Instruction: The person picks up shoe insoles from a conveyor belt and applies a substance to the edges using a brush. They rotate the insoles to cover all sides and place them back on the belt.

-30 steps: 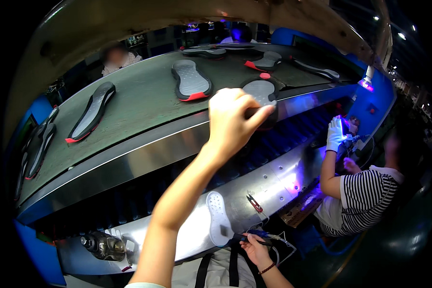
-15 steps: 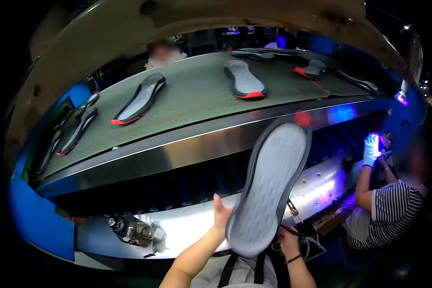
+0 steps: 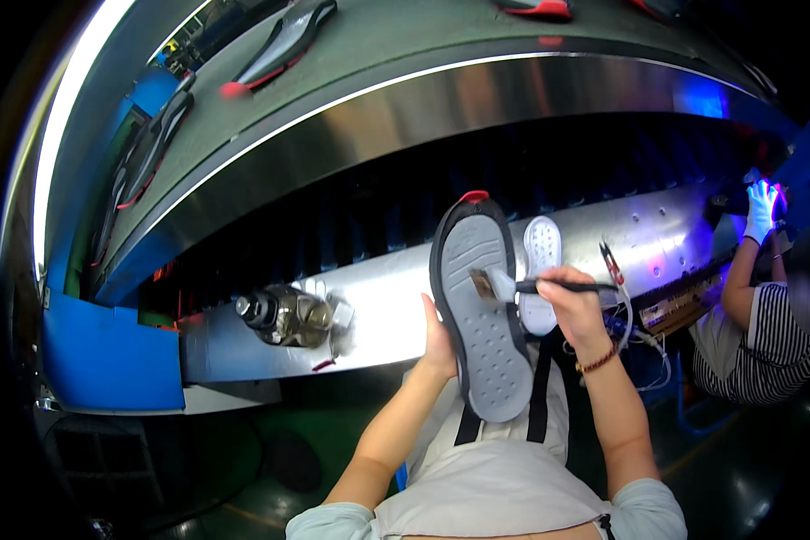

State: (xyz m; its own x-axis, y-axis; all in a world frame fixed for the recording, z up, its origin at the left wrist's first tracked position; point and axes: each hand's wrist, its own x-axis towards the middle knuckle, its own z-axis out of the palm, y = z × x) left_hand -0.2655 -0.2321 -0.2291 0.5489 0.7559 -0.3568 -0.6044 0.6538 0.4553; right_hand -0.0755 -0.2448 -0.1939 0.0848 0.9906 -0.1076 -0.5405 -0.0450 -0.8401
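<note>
- Steel ledge (image 3: pixel 387 301) runs in front of me, under a dark gap and the grey belt (image 3: pixel 396 45) above; more soles, such as one with a red tip (image 3: pixel 279 49), lie on that belt.
- Sole (image 3: pixel 481 315): grey tread facing up, black rim, red toe pointing away, held between my chest and the ledge.
- Left hand (image 3: pixel 439 337): I grip the sole's left edge; thumb shows at the rim, the other fingers are hidden behind it, so I cannot tell their spread.
- Right hand (image 3: pixel 571 301): fingers pinched on the thin black handle of a brush (image 3: pixel 513 288); its bristles touch the tread near the middle.
- White insert (image 3: pixel 540 283): lies on the ledge just right of the sole, partly behind my right hand.
- Bottle (image 3: pixel 283 315): on its side, farther left on the ledge.
- Co-worker's gloved hand (image 3: pixel 760 211): far right, under violet light, well apart.
- Step, as I judge it: brushing the tread has begun. Next calls for even strokes toward toe and heel, with the left hand keeping the sole steady.
</note>
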